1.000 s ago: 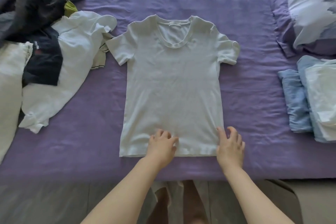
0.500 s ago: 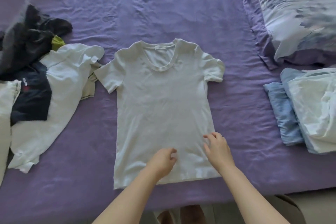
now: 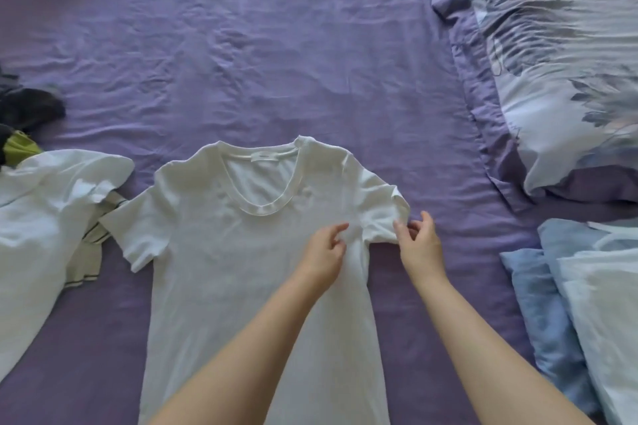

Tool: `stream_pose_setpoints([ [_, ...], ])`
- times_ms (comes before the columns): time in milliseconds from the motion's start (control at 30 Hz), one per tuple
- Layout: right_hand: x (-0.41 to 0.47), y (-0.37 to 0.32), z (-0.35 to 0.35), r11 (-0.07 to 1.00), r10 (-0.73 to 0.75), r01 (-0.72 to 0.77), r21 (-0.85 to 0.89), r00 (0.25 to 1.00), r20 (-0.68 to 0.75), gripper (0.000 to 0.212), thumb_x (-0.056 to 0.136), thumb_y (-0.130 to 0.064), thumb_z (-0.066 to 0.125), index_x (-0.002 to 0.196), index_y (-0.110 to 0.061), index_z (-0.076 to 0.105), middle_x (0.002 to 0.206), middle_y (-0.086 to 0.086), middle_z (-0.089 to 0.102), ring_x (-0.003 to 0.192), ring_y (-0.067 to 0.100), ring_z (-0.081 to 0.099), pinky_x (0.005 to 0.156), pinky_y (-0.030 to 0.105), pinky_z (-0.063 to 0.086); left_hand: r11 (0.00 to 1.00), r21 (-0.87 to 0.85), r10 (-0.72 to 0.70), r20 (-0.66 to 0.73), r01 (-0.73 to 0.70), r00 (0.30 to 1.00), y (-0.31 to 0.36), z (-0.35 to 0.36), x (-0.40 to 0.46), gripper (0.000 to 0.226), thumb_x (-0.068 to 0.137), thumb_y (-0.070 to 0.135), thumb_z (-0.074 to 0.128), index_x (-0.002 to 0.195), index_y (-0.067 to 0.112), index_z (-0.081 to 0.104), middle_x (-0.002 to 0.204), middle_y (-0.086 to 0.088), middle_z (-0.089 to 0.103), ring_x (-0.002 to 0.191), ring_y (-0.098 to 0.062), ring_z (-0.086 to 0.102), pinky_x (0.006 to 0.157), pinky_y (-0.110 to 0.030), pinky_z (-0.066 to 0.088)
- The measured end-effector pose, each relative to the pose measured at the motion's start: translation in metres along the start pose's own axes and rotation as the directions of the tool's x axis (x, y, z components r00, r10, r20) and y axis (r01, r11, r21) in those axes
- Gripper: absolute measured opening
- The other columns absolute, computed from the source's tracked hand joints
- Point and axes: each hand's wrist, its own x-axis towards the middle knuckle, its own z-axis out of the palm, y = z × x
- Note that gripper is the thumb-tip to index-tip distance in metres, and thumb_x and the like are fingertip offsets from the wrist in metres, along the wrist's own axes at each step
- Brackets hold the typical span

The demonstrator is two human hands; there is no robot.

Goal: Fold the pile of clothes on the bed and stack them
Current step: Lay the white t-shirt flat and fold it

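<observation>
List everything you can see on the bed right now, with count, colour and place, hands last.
white scoop-neck T-shirt: one, white, flat at centre
unfolded clothes pile: several, white, dark, green, left edge
folded clothes stack: a few, light blue and white, right edge
floral pillow: one, white and blue-grey, upper right
purple bedsheet: one, purple, underneath
left hand: one, on shirt near right sleeve
right hand: one, pinching right sleeve hem
</observation>
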Motion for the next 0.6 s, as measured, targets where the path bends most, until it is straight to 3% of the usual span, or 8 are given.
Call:
stream_pose_setpoints([
  [133, 0.030, -0.014, 0.014, 0.995, 0.073, -0.075, -0.058, 0.997, -0.040, 0.060, 0.085, -0.023, 0.064, 0.136, -0.002, 0.040, 0.126, 0.014, 0.056, 0.117, 0.032, 0.052, 0.092, 0.038, 0.041, 0.982, -0.184, -0.040, -0.010, 0.037, 0.999, 0.027, 0.003, 0.033, 0.041, 0.099, 0.010, 0.042, 0.138, 0.021, 0.045, 0.138, -0.023, 0.045, 0.122, -0.034, 0.048, 0.094, -0.033, 0.043],
  [200, 0.034, -0.019, 0.019, 0.996, 0.073, -0.076, -0.046, 0.996, -0.056, 0.024, 0.083, -0.017, 0.061, 0.104, -0.005, 0.055, 0.100, 0.013, 0.061, 0.096, 0.032, 0.056, 0.077, 0.037, 0.042, 0.957, -0.287, -0.055, -0.057, 0.037, 0.997, 0.037, 0.002, 0.046, 0.042, 0.099, 0.014, 0.044, 0.140, 0.023, 0.042, 0.143, -0.014, 0.042, 0.128, -0.028, 0.045, 0.105, -0.036, 0.041],
  [233, 0.034, -0.021, 0.022, 0.998, 0.046, -0.049, -0.030, 0.996, -0.079, 0.012, 0.084, -0.016, 0.059, 0.088, -0.006, 0.053, 0.090, 0.012, 0.059, 0.086, 0.031, 0.053, 0.069, 0.035, 0.037, 0.940, -0.339, -0.072, -0.067, 0.045, 0.995, 0.042, 0.000, 0.051, 0.043, 0.099, 0.017, 0.045, 0.142, 0.025, 0.040, 0.145, -0.006, 0.040, 0.129, -0.021, 0.044, 0.106, -0.038, 0.040],
  [267, 0.035, -0.024, 0.023, 1.000, -0.004, 0.001, -0.028, 0.994, -0.112, 0.015, 0.086, -0.017, 0.058, 0.082, -0.007, 0.048, 0.086, 0.011, 0.056, 0.080, 0.028, 0.049, 0.065, 0.033, 0.030, 0.913, -0.403, -0.098, -0.055, 0.068, 0.994, 0.046, -0.003, 0.057, 0.044, 0.100, 0.021, 0.046, 0.143, 0.027, 0.038, 0.145, 0.000, 0.040, 0.127, -0.017, 0.045, 0.102, -0.036, 0.043],
  [367, 0.029, -0.033, 0.028, 0.969, -0.207, 0.181, -0.170, 0.967, -0.148, 0.019, 0.093, -0.026, 0.053, 0.089, -0.009, 0.046, 0.093, 0.010, 0.054, 0.082, 0.030, 0.048, 0.063, 0.032, 0.026, 0.832, -0.532, -0.162, 0.041, 0.159, 0.986, 0.057, -0.010, 0.067, 0.044, 0.099, 0.033, 0.047, 0.142, 0.027, 0.041, 0.139, -0.001, 0.050, 0.117, -0.015, 0.052, 0.083, -0.030, 0.049],
  [433, 0.024, -0.040, 0.032, 0.921, -0.303, 0.272, -0.278, 0.950, -0.075, 0.021, 0.094, -0.032, 0.051, 0.102, -0.012, 0.050, 0.100, 0.007, 0.056, 0.089, 0.031, 0.054, 0.064, 0.035, 0.034, 0.807, -0.552, -0.181, 0.107, 0.210, 0.978, 0.062, -0.017, 0.074, 0.042, 0.096, 0.044, 0.049, 0.133, 0.026, 0.051, 0.133, -0.003, 0.056, 0.112, -0.016, 0.055, 0.083, -0.033, 0.052],
  [533, 0.016, -0.051, 0.040, 0.871, -0.334, 0.381, -0.311, 0.922, 0.193, 0.038, 0.091, -0.041, 0.053, 0.125, -0.025, 0.050, 0.107, 0.000, 0.054, 0.095, 0.023, 0.058, 0.072, 0.037, 0.045, 0.811, -0.531, -0.203, 0.137, 0.245, 0.970, 0.064, -0.026, 0.083, 0.054, 0.085, 0.063, 0.052, 0.126, 0.028, 0.056, 0.121, 0.003, 0.060, 0.109, -0.015, 0.059, 0.087, -0.034, 0.053],
  [600, 0.011, -0.052, 0.046, 0.861, -0.314, 0.418, -0.288, 0.884, 0.346, 0.040, 0.091, -0.048, 0.048, 0.127, -0.032, 0.048, 0.109, -0.005, 0.053, 0.095, 0.016, 0.057, 0.077, 0.036, 0.048, 0.892, -0.411, -0.180, 0.056, 0.187, 0.982, 0.061, -0.031, 0.085, 0.061, 0.082, 0.057, 0.062, 0.132, 0.025, 0.051, 0.123, 0.003, 0.058, 0.110, -0.014, 0.057, 0.092, -0.029, 0.049],
])
